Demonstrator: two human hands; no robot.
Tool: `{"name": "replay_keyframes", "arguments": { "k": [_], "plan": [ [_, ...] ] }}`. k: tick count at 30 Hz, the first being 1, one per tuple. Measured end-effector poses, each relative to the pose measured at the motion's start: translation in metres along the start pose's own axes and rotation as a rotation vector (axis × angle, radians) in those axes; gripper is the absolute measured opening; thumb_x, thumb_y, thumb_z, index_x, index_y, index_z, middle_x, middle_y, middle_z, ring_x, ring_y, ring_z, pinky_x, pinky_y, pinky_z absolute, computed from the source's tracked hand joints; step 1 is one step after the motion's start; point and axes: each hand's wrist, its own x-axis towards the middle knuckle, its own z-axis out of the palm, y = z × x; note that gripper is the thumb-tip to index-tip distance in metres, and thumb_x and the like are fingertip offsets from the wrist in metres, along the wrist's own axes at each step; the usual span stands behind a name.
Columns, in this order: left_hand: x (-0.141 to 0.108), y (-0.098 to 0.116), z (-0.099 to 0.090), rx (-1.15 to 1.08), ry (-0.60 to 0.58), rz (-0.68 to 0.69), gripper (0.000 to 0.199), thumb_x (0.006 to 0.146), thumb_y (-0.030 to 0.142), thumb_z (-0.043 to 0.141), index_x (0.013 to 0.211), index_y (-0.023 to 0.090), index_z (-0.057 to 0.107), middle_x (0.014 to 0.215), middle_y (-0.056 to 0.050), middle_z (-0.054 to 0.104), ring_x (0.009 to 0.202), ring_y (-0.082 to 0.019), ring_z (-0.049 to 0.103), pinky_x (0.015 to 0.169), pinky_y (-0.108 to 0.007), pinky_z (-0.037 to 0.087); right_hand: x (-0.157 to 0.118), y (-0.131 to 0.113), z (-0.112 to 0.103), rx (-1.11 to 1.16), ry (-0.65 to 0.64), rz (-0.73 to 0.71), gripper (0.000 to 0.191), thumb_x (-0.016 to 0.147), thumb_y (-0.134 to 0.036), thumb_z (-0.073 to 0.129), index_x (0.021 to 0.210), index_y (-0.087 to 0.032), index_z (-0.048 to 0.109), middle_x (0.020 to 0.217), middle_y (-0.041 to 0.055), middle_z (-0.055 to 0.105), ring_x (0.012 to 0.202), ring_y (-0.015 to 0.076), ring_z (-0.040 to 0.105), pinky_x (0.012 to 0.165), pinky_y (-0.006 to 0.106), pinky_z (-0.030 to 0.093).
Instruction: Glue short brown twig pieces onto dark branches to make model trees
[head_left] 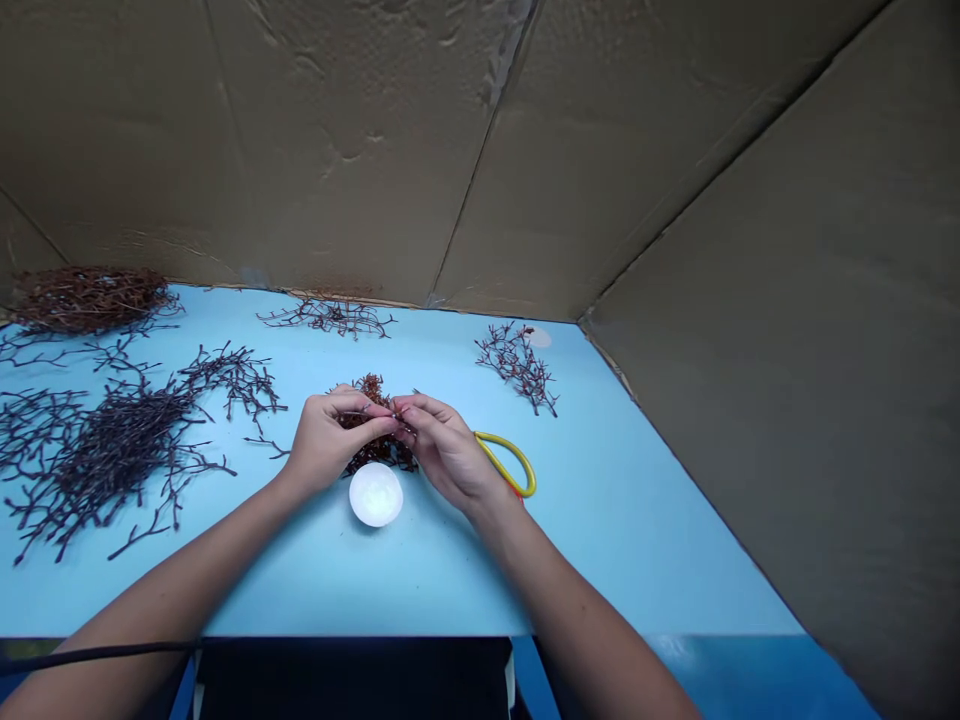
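Observation:
My left hand [330, 432] and my right hand [448, 450] meet over the table, their thumbs and fingers pinched together. Between the fingertips is a small reddish-brown piece [400, 411], too small to make out well. Under and behind the fingers lies a heap of small brown twig pieces [371, 388], partly hidden by both hands. Just in front of the heap stands a small white bowl [376, 495] with something whitish in it. Beside my right wrist a yellow loop handle [526, 470] sticks out; the rest of that tool is covered by the hand.
Dark branching twigs [124, 440] spread over the left of the light blue table [637, 540]. A reddish-brown twig bundle [94, 298] sits at the back left, with smaller clusters at the back middle [330, 316] and right [517, 365]. Cardboard walls [360, 150] enclose the back and right.

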Motion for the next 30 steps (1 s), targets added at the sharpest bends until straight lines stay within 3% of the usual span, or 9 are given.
{"name": "replay_keyframes", "arguments": {
  "k": [7,30],
  "plan": [
    [0.0008,0.0042,-0.0017,0.031,0.024,0.055,0.005,0.081,0.03,0.09,0.078,0.026,0.088,0.077,-0.005,0.079,0.081,-0.023,0.067,0.077,-0.035,0.055,0.0008,0.0049,0.0019,-0.017,-0.031,0.01,0.026,0.07,-0.036,0.101,0.084,-0.023,0.083,0.082,-0.0006,0.072,0.076,0.0139,0.056,0.069,0.027,0.045],
    [0.0021,0.002,-0.0019,0.041,0.024,0.067,0.007,0.082,0.031,0.087,0.078,0.025,0.088,0.074,-0.005,0.077,0.079,-0.023,0.066,0.076,-0.036,0.054,0.0018,0.0064,0.0029,-0.111,-0.015,-0.05,0.031,0.07,-0.043,0.101,0.082,-0.024,0.08,0.083,0.0002,0.071,0.074,0.0149,0.055,0.072,0.03,0.048]
  ]
}}
